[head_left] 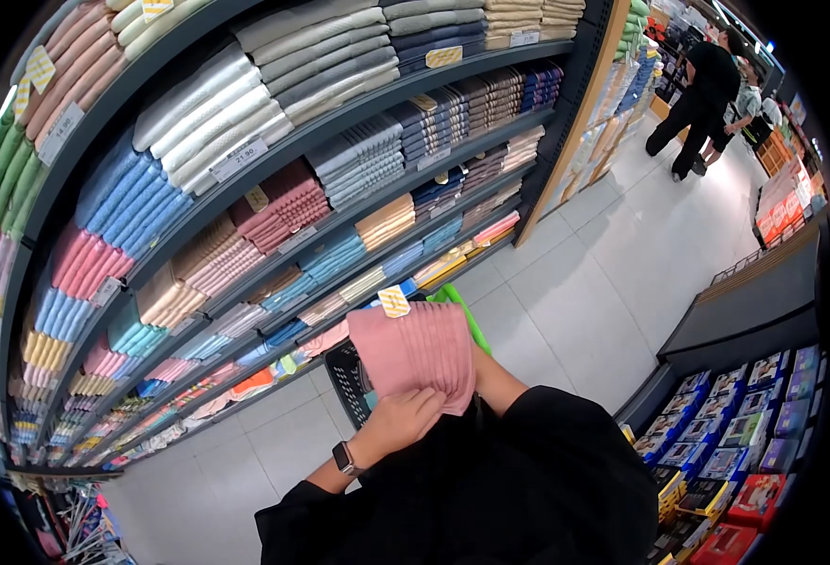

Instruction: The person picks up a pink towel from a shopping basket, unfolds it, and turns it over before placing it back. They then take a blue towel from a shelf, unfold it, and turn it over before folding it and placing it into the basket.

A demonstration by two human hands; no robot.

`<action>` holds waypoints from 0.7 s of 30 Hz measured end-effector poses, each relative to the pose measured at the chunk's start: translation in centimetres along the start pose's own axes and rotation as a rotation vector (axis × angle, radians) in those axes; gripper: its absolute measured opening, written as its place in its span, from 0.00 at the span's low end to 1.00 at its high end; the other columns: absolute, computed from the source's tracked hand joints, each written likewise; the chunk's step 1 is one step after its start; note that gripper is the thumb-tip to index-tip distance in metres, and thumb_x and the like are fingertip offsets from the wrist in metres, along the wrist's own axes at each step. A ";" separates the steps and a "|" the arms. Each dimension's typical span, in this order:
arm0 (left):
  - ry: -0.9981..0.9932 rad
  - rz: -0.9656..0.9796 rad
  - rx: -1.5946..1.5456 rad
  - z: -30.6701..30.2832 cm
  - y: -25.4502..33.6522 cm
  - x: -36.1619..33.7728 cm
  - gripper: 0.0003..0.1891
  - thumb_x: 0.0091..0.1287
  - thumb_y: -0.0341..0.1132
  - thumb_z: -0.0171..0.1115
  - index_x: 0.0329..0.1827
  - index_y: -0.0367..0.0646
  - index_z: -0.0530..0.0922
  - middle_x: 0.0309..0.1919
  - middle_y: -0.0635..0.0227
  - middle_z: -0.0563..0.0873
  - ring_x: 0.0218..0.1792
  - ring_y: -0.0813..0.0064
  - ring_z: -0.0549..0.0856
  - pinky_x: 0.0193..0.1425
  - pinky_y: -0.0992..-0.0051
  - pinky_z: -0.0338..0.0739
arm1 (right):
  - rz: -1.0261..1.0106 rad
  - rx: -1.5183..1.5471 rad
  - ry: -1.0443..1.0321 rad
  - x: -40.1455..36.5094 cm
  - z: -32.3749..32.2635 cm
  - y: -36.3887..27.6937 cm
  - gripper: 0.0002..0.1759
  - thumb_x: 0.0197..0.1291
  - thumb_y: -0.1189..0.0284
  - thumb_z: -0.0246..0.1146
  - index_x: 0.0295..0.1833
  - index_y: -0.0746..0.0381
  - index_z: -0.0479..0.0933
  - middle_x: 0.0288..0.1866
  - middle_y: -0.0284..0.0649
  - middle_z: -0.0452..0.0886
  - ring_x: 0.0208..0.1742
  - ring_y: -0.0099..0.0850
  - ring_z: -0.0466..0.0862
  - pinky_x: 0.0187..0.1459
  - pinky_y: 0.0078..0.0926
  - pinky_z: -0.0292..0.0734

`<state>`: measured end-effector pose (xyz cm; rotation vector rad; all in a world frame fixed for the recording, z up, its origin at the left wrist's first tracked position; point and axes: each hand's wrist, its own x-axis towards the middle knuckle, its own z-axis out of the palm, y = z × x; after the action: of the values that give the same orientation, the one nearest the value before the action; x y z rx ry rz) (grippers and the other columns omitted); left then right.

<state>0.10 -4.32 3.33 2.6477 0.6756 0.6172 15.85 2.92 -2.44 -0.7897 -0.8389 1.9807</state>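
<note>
A folded pink towel (413, 348) is held in front of my body, over a black basket (344, 381) with a green handle (471, 320). My left hand (401, 424), with a watch on its wrist, has its fingers closed on the towel's lower edge. My right hand is hidden behind the towel's right side; only the forearm shows. A white and yellow striped tag (394, 301) is at the towel's top edge. What lies in the basket is mostly covered by the towel.
Long shelves (340, 113) of folded towels curve along the left and front. Boxed goods (726, 424) fill a display at the right. Two people (707, 94) stand farther down the tiled aisle (566, 282). A wooden shelf end (566, 141) borders the aisle.
</note>
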 end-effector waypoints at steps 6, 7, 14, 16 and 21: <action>0.311 -0.350 -0.344 0.4 -3.6 -2.2 0.09 0.63 0.29 0.61 0.45 0.39 0.77 0.40 0.59 0.80 0.40 0.62 0.82 0.46 0.70 0.77 | -0.095 -0.068 0.128 2.1 -1.5 -1.2 0.23 0.62 0.60 0.62 0.55 0.67 0.75 0.52 0.46 0.81 0.50 0.32 0.82 0.52 0.29 0.79; 0.431 -0.488 -0.379 0.3 -4.7 -2.8 0.08 0.64 0.27 0.59 0.45 0.37 0.77 0.42 0.59 0.80 0.44 0.65 0.81 0.51 0.72 0.75 | -0.096 -0.111 0.138 1.8 -1.8 -1.1 0.23 0.62 0.60 0.62 0.55 0.67 0.75 0.52 0.45 0.81 0.50 0.32 0.82 0.52 0.30 0.78; 0.726 -0.840 -1.034 0.8 -7.6 -2.9 0.14 0.73 0.34 0.53 0.55 0.33 0.75 0.50 0.66 0.81 0.50 0.79 0.78 0.57 0.77 0.71 | -0.203 -0.664 0.098 -0.6 -1.3 2.4 0.22 0.62 0.63 0.63 0.57 0.66 0.74 0.54 0.44 0.80 0.52 0.31 0.81 0.53 0.30 0.77; 0.767 -0.849 -1.120 1.6 -8.2 -3.1 0.14 0.73 0.34 0.54 0.55 0.33 0.75 0.50 0.65 0.81 0.51 0.78 0.78 0.58 0.76 0.71 | -0.328 -0.878 0.090 -0.7 -1.4 2.8 0.22 0.62 0.63 0.63 0.57 0.66 0.74 0.55 0.44 0.80 0.53 0.31 0.81 0.54 0.30 0.77; 0.878 -0.846 -1.395 1.2 -8.9 -3.3 0.13 0.73 0.34 0.53 0.54 0.35 0.75 0.50 0.64 0.81 0.52 0.74 0.80 0.58 0.73 0.72 | -0.676 -1.355 0.048 -2.1 -3.0 2.6 0.22 0.62 0.65 0.63 0.58 0.66 0.74 0.57 0.43 0.79 0.54 0.30 0.80 0.55 0.30 0.76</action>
<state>-5.19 1.13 -2.49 0.6552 0.9448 1.2816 18.02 0.81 -5.74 -1.0243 -2.1023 0.6045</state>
